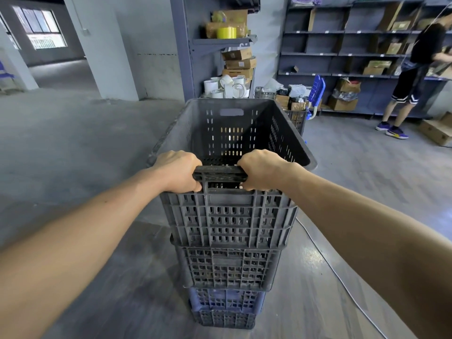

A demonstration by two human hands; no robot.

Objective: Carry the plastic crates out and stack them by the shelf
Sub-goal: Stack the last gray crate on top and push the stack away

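A tall stack of slotted plastic crates stands on the floor in front of me. The top crate (227,216) is dark grey and empty. Below it sits a second grey crate (228,267), then a blue crate (226,298), and another dark one at the bottom. My left hand (177,171) and my right hand (263,168) are both closed over the near rim of the top crate, side by side. Grey metal shelving (315,42) runs along the back right wall.
A person in black (415,69) stands at the shelving on the right. Cardboard boxes, white rolls (225,88) and a basket of goods crowd the shelf end behind the stack. A white cable (327,260) runs across the floor at right. A box (436,130) lies far right.
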